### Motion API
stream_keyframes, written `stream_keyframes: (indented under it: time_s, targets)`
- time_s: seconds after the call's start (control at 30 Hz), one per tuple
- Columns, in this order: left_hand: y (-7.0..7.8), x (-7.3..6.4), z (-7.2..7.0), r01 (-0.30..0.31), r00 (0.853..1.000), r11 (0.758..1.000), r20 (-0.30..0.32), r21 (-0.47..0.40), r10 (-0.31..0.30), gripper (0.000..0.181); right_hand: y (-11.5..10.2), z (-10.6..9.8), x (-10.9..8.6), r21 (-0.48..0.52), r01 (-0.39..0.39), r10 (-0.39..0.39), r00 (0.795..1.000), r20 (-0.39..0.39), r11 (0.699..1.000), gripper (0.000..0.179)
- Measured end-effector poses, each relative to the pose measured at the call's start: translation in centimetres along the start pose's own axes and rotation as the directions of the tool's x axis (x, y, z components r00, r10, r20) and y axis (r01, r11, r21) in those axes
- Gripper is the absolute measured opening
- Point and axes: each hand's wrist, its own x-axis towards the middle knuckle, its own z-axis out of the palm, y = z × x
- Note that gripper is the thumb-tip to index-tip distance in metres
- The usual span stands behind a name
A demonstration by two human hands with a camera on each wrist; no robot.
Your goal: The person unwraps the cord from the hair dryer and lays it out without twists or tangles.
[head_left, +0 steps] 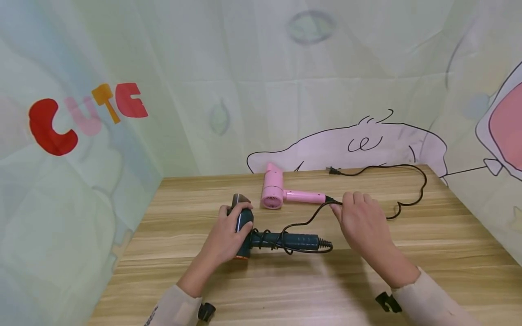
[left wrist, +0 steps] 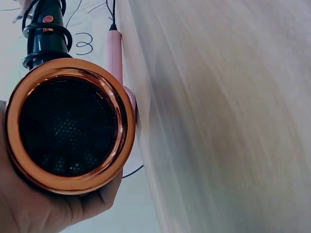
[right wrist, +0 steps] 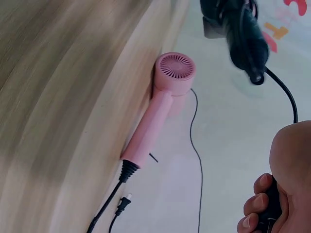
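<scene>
My left hand [head_left: 222, 233] grips the barrel of a dark green hair dryer [head_left: 305, 241], its handle pointing right. In the left wrist view, the copper-coloured rim [left wrist: 73, 187] round its rear grille faces the camera. A black cord [head_left: 302, 223] winds round the handle in several loops, then runs up to my right hand [head_left: 363, 222]. That hand holds the cord; the right wrist view shows the fingers curled round a black end piece [right wrist: 273, 206], probably the plug, partly hidden. Behind lies a pink hair dryer [head_left: 273, 183], untouched, near the table's back edge.
The pink dryer's black cord [head_left: 424, 181] loops over the right back of the wooden table [head_left: 285, 290]. Its two-pin plug [head_left: 333, 170] lies at the back edge. A printed cloth [head_left: 195, 113] hangs behind and at the sides.
</scene>
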Motion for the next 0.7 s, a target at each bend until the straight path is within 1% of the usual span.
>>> stream_keyframes:
  time_s: [0.13, 0.37, 0.43, 0.57, 0.7]
  targets:
    - [-0.2, 0.2, 0.0, 0.016, 1.0, 1.0, -0.008, -0.001, -0.016, 0.04, -0.4, -0.8, -0.2, 0.034, -0.001, 0.002, 1.0, -0.024, 0.999, 0.045]
    - [-0.5, 0.5, 0.1, 0.041, 0.999, 0.999, -0.032, -0.005, -0.041, 0.042, -0.9, -2.0, -0.9, 0.082, 0.039, -0.029, 0.993, -0.116, 0.996, 0.045]
    - [-0.4, 0.6, 0.1, 0.054, 0.998, 0.998, -0.043, -0.011, -0.055, 0.042, -1.1, -2.2, -1.1, 0.079, 0.047, -0.037, 0.992, -0.123, 0.996, 0.05]
    - [-0.4, 0.7, 0.0, 0.069, 0.996, 0.997, -0.058, -0.029, -0.071, 0.041, -1.5, -2.2, -1.8, 0.062, 0.055, -0.048, 0.993, -0.112, 0.997, 0.062]
    - [-0.3, 0.8, -0.2, 0.074, 0.994, 0.996, -0.072, -0.051, -0.077, 0.042, -1.8, -2.0, -2.6, 0.058, 0.059, -0.053, 0.994, -0.099, 0.997, 0.064]
